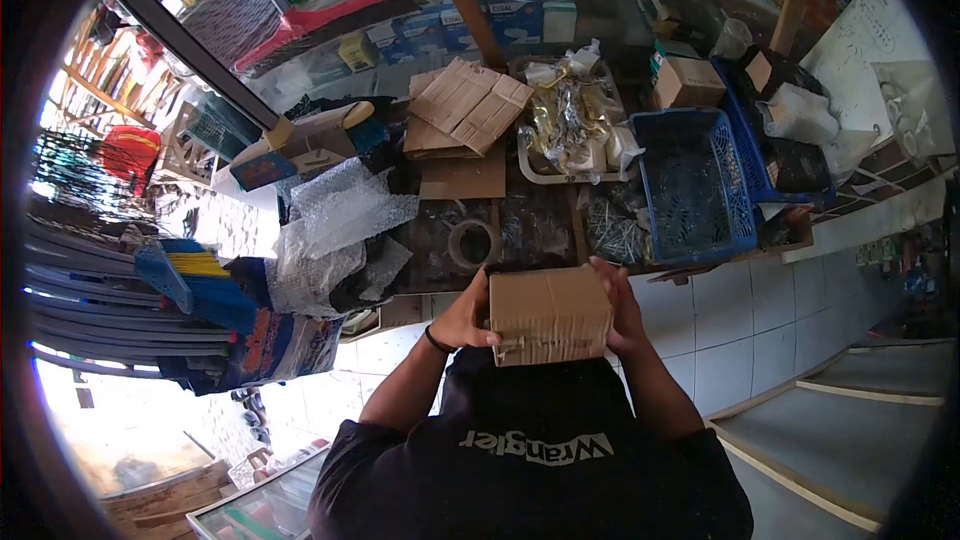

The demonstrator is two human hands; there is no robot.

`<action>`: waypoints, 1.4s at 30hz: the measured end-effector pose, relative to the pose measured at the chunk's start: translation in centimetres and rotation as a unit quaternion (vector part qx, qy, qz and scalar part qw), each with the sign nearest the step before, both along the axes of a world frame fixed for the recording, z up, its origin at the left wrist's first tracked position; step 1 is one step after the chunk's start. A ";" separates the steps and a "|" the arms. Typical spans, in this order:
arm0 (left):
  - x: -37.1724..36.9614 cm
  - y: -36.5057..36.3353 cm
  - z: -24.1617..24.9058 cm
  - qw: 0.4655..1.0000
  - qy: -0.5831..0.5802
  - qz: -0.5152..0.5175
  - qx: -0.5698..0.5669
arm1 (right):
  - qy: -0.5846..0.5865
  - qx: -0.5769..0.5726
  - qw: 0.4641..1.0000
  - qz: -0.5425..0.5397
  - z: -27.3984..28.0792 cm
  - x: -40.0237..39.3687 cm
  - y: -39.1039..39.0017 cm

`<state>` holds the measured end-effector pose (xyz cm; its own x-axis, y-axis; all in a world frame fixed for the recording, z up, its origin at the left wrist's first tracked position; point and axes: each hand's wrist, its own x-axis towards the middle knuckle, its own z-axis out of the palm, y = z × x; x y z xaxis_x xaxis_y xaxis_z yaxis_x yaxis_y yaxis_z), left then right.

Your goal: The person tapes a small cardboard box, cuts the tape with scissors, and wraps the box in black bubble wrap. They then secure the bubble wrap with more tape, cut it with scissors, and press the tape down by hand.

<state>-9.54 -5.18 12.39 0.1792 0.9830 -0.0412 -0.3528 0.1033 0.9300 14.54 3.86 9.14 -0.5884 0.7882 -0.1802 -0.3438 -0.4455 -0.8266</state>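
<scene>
A brown cardboard box (550, 302) is held between my two hands, close in front of my chest and just off the front edge of the table. My left hand (466, 314) grips its left side, with the thumb along the lower corner. On the opposite side, my right hand (622, 308) presses against the box with its fingers by the upper corner. Ridged cardboard shows along the box's near face. Beyond it on the table lies a roll of tape (473, 243).
Flattened cardboard (470, 105) and a white tray (545, 178) of bagged metal fittings lie behind the box. A blue plastic basket (650, 190) stands to the right. Bubble wrap (345, 205) is heaped on the left. Glass shelving (620, 10) rises at the back.
</scene>
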 end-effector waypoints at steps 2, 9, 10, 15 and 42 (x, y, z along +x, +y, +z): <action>0.2 0.1 0.4 0.999 0.002 -0.039 0.013 | 0.067 -0.230 0.970 0.039 0.0 -0.9 1.4; 0.1 -0.6 -0.3 0.996 0.020 -0.083 0.006 | -0.134 -0.101 0.986 0.013 -0.1 -0.1 1.0; 0.1 -0.7 -0.1 0.996 0.018 -0.084 0.009 | -0.121 -0.098 0.988 0.005 0.8 0.0 0.6; 0.4 -1.4 0.2 0.996 -0.005 -0.092 0.019 | -0.134 -0.065 0.989 -0.005 0.0 1.4 -0.9; -1.1 -1.7 1.2 0.993 0.029 -0.114 -0.010 | -0.075 0.055 0.987 0.131 5.4 2.1 -2.2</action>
